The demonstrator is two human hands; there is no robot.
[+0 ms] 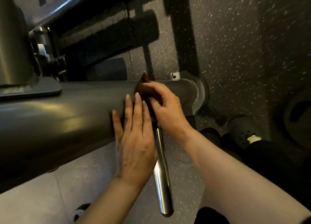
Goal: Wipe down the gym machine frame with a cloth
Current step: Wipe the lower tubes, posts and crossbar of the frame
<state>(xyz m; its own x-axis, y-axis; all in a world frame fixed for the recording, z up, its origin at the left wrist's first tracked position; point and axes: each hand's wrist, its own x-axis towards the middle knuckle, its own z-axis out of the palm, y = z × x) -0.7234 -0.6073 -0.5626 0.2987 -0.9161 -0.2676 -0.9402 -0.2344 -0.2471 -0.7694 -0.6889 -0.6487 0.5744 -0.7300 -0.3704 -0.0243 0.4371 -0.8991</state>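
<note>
Where the fingers of the right hand (161, 104) curled together, they pinched a small dark brown cloth (143, 87) and held it against the top of the thick grey frame tube (67, 114). The cloth was bunched, with one corner poking up past the far edge of the tube, and most of it was hidden under the fingers and thumb. Just beside it, the left hand (133, 139) lay flat on the near curve of the same tube, its fingers straight and slightly spread, gripping nothing; dark smudges showed on the back of the hand and along the knuckles.

The tube ran across the view from the left edge to a grey collar (196, 96) at its right end, close to the right hand. A polished chrome bar (162, 173) came out from under the two hands and slanted down toward the bottom of the view, passing between the forearms. On top of the tube at the left stood a grey upright post (13, 38) on a flat base plate (33, 91). Behind the tube were black padded rollers (107, 37), blurred and in shadow.

The floor (252, 47) was dark rubber with pale speckles at the right and lighter grey under the tube. A grey perforated clog (242, 131) rested on it below the collar.
</note>
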